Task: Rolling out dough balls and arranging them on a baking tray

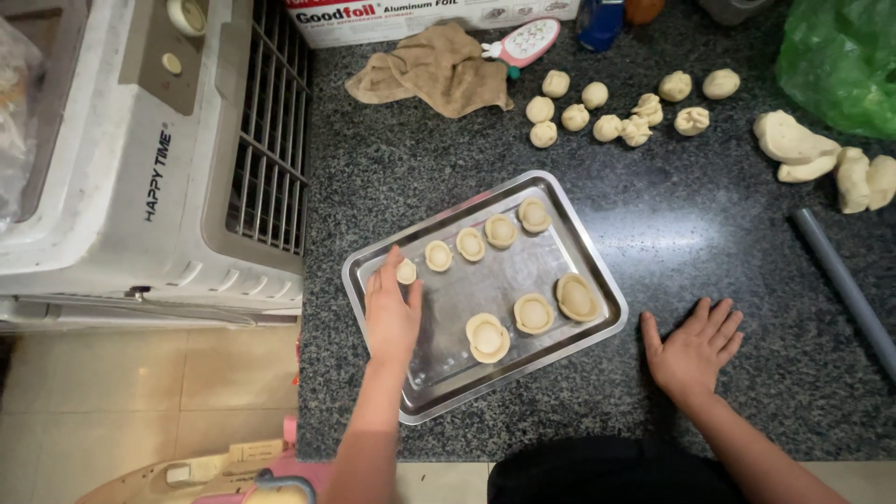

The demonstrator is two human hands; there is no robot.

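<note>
A shiny metal baking tray (439,373) lies on the dark speckled counter (709,233). It holds a row of small round dough cups (469,245) along its far edge and three larger dough cups (534,314) nearer me. My left hand (390,313) rests over the tray's left end, its fingertips on a small dough piece (406,272) at the end of the row. My right hand (693,347) lies flat on the counter to the right of the tray, fingers spread, holding nothing.
Several dough balls (597,112) and bigger dough lumps (821,159) sit at the far right. A beige cloth (434,70), a foil box (392,19), a green bag (840,56) and a grey rolling pin (845,285) are nearby. A white appliance (149,159) stands at left.
</note>
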